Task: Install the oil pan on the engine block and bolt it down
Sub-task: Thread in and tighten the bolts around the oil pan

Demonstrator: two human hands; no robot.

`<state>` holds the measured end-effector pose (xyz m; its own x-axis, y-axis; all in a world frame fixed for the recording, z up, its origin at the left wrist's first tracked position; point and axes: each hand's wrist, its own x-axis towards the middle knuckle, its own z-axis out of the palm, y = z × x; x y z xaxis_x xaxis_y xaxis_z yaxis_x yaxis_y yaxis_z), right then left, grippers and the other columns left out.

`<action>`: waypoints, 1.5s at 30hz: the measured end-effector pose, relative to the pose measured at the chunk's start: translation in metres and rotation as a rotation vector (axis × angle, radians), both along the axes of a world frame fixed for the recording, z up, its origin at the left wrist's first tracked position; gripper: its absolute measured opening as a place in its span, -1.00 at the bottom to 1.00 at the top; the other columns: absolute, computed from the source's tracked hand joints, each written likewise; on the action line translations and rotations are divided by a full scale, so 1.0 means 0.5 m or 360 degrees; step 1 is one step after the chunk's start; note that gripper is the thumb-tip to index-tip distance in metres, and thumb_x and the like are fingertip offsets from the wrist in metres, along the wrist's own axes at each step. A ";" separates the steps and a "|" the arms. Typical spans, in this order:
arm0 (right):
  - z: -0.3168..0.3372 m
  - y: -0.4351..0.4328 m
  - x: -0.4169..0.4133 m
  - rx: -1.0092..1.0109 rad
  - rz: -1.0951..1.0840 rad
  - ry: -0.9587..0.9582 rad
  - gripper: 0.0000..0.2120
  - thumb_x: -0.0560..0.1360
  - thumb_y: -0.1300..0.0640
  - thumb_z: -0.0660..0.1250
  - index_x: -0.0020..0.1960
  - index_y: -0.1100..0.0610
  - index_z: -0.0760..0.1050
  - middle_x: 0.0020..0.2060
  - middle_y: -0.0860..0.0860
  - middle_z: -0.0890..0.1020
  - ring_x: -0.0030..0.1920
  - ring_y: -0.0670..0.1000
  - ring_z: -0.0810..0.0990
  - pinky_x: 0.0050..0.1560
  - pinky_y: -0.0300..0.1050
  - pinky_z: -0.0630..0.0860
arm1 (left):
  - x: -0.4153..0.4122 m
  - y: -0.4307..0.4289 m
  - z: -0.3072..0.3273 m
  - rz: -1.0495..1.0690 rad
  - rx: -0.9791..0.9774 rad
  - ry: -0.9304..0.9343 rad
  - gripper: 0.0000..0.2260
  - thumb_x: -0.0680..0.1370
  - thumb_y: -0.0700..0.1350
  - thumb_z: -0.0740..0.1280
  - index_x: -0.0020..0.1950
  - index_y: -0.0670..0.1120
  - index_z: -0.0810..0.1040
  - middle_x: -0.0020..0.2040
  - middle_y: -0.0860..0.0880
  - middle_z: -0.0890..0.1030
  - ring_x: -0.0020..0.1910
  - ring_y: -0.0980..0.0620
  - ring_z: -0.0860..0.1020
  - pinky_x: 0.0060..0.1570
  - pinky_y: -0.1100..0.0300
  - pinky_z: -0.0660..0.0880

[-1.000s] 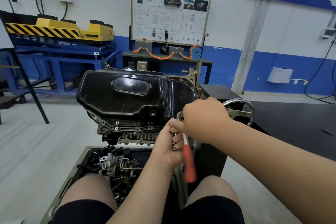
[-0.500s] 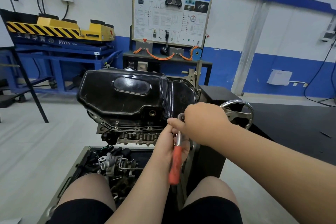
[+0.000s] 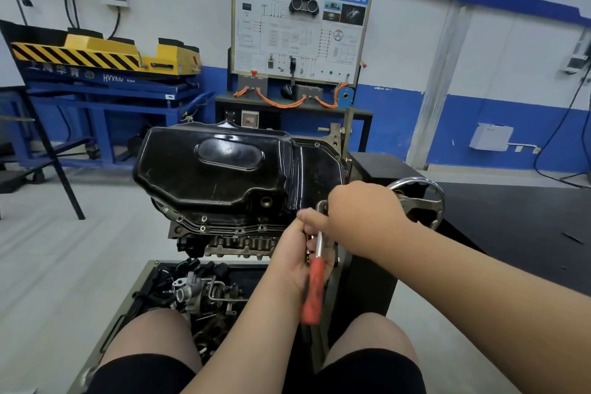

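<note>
Oil pan: rigid, probably heavy and slick; lift by the flange. Glossy black, dented, seated on engine block. At the pan's near right corner, right hand fingers grip the red-handled wrench head; below it, left hand fingers curled, contents indeterminate

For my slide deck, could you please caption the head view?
Seated person's right hand grips a red-handled ratchet by the black oil pan, left hand alongside.

Ahead of you a wiring display board stands by the wall. Left, a yellow striped platform tops a blue frame. Loose parts fill the tray by your knees.
</note>
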<state>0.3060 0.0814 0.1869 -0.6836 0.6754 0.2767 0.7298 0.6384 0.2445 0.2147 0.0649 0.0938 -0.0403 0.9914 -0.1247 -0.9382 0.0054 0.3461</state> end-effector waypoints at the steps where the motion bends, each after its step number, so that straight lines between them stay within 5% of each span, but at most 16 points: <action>1: 0.002 -0.002 0.002 0.0123 0.0085 -0.0104 -0.50 0.52 -0.29 0.08 -0.37 0.08 0.34 -0.43 -0.03 0.44 -0.38 0.03 0.45 -0.20 -0.08 0.35 | 0.001 0.000 -0.001 -0.0014 0.0029 -0.0012 -0.73 0.56 -0.12 0.22 -0.34 -0.10 0.50 -0.56 0.11 0.30 -0.68 0.22 0.22 -0.74 0.41 0.09; 4: 0.012 0.005 0.015 0.0629 0.0560 -0.0331 -0.80 0.58 0.01 0.14 -0.03 0.10 0.46 -0.10 0.01 0.56 -0.05 0.05 0.47 0.02 -0.04 0.32 | 0.006 0.003 0.002 0.0012 -0.0010 -0.0005 -0.67 0.58 -0.01 0.24 -0.36 -0.08 0.47 -0.54 0.12 0.31 -0.67 0.21 0.22 -0.74 0.39 0.08; 7: 0.021 0.016 0.021 0.0552 0.0557 -0.0226 -0.80 0.56 0.07 0.17 0.14 0.09 0.43 -0.02 0.01 0.50 0.02 0.04 0.43 0.06 -0.06 0.32 | 0.008 0.007 0.010 0.0079 -0.0082 0.0023 -0.65 0.56 0.07 0.29 -0.37 -0.06 0.46 -0.54 0.11 0.31 -0.66 0.21 0.23 -0.75 0.37 0.11; 13: -0.008 0.004 0.002 0.0059 0.0038 0.0014 -0.49 0.50 -0.32 0.05 -0.36 0.07 0.34 -0.45 -0.03 0.44 -0.45 -0.04 0.39 -0.28 -0.11 0.31 | -0.003 0.002 -0.001 0.0057 -0.0066 -0.0002 -0.70 0.58 -0.01 0.24 -0.32 -0.10 0.49 -0.54 0.09 0.32 -0.68 0.21 0.23 -0.74 0.41 0.12; 15: -0.002 0.002 0.002 0.0232 0.0154 -0.0113 -0.55 0.53 -0.26 0.10 -0.31 0.08 0.36 -0.39 -0.05 0.46 -0.35 -0.01 0.43 -0.14 -0.07 0.29 | -0.007 -0.001 -0.004 0.0007 0.0030 -0.0029 -0.69 0.61 -0.08 0.17 -0.31 -0.09 0.49 -0.54 0.10 0.30 -0.67 0.21 0.21 -0.75 0.38 0.09; 18: 0.007 0.009 0.012 0.0636 0.0586 -0.0269 -0.81 0.59 0.02 0.13 0.02 0.08 0.47 -0.07 0.00 0.56 -0.01 0.05 0.47 0.10 -0.02 0.29 | -0.003 0.002 0.003 0.0053 -0.0004 -0.0035 -0.65 0.60 -0.01 0.22 -0.36 -0.09 0.49 -0.53 0.11 0.31 -0.66 0.21 0.21 -0.74 0.38 0.08; 20: 0.011 0.014 0.011 0.0626 0.0598 -0.0292 -0.78 0.56 0.11 0.14 0.16 0.08 0.45 0.03 0.01 0.53 0.08 0.07 0.44 0.16 -0.01 0.30 | 0.003 0.004 0.005 0.0099 -0.0069 0.0028 -0.64 0.58 0.04 0.26 -0.38 -0.07 0.47 -0.54 0.11 0.30 -0.67 0.21 0.22 -0.75 0.37 0.10; 23: 0.007 0.014 0.009 0.0453 0.0400 -0.0126 -0.73 0.56 -0.11 0.14 0.01 0.06 0.47 -0.17 -0.04 0.53 -0.12 0.01 0.47 0.08 -0.03 0.31 | 0.000 0.005 0.003 0.0078 -0.0048 0.0020 -0.65 0.58 0.07 0.26 -0.36 -0.06 0.46 -0.52 0.12 0.31 -0.66 0.21 0.23 -0.76 0.36 0.12; 27: -0.016 0.011 -0.001 0.0121 0.0087 0.0040 -0.43 0.49 -0.38 0.01 -0.37 0.08 0.36 -0.48 -0.05 0.43 -0.46 -0.06 0.37 -0.31 -0.10 0.28 | -0.006 0.001 -0.008 0.0052 -0.0050 0.0028 -0.74 0.58 -0.07 0.23 -0.29 -0.09 0.47 -0.53 0.10 0.31 -0.68 0.22 0.23 -0.75 0.40 0.12; 30: -0.011 0.011 0.002 0.0287 0.0269 -0.0098 -0.53 0.51 -0.30 0.09 -0.27 0.09 0.33 -0.36 -0.06 0.46 -0.35 -0.04 0.39 -0.04 -0.04 0.38 | -0.002 0.002 -0.013 0.0072 -0.0007 0.0024 -0.68 0.61 -0.07 0.19 -0.33 -0.08 0.51 -0.54 0.11 0.30 -0.67 0.21 0.21 -0.75 0.38 0.10; 33: 0.001 0.021 0.015 0.0628 0.0634 -0.0281 -0.81 0.58 0.01 0.14 0.07 0.09 0.44 -0.02 -0.01 0.53 0.01 0.03 0.44 0.09 -0.04 0.32 | 0.005 0.006 -0.005 0.0113 -0.0087 0.0016 -0.69 0.58 0.04 0.27 -0.34 -0.05 0.46 -0.54 0.11 0.32 -0.66 0.20 0.23 -0.75 0.36 0.12; 35: 0.006 0.023 0.016 0.0590 0.0611 -0.0279 -0.77 0.56 0.08 0.15 0.20 0.07 0.41 0.08 0.00 0.51 0.10 0.05 0.42 0.15 -0.04 0.33 | 0.010 0.008 -0.006 0.0121 -0.0101 0.0025 -0.69 0.56 0.08 0.29 -0.33 -0.04 0.45 -0.53 0.11 0.33 -0.66 0.20 0.23 -0.75 0.36 0.12; 37: 0.008 0.019 0.016 0.0493 0.0519 -0.0235 -0.75 0.56 -0.06 0.17 0.15 0.04 0.44 0.01 -0.03 0.53 0.06 0.03 0.46 0.14 -0.04 0.33 | 0.012 0.007 -0.011 0.0102 -0.0037 0.0000 -0.68 0.56 0.09 0.27 -0.33 -0.05 0.46 -0.52 0.11 0.33 -0.66 0.21 0.24 -0.76 0.36 0.12; 39: 0.003 0.013 0.013 0.0350 0.0363 -0.0213 -0.60 0.53 -0.25 0.10 -0.10 0.06 0.47 -0.24 -0.06 0.52 -0.18 -0.01 0.50 0.06 -0.04 0.34 | 0.011 0.005 -0.015 0.0079 0.0026 -0.0043 -0.69 0.56 0.04 0.26 -0.35 -0.06 0.46 -0.52 0.11 0.34 -0.67 0.21 0.25 -0.75 0.37 0.11; 42: -0.012 0.004 0.007 0.0147 0.0148 -0.0099 -0.44 0.50 -0.35 0.02 -0.37 0.09 0.37 -0.47 -0.03 0.43 -0.44 -0.01 0.41 -0.26 -0.08 0.33 | 0.008 0.006 -0.022 0.0069 0.0009 -0.0030 -0.71 0.53 -0.06 0.27 -0.38 -0.11 0.50 -0.57 0.08 0.34 -0.69 0.20 0.24 -0.75 0.39 0.14; 45: -0.006 0.004 0.009 0.0323 0.0352 -0.0209 -0.55 0.52 -0.28 0.10 -0.21 0.08 0.41 -0.32 -0.07 0.46 -0.23 0.02 0.45 -0.14 -0.07 0.27 | 0.007 0.006 -0.022 0.0048 0.0032 0.0020 -0.61 0.57 0.01 0.24 -0.44 -0.08 0.54 -0.58 0.10 0.32 -0.68 0.21 0.23 -0.74 0.38 0.10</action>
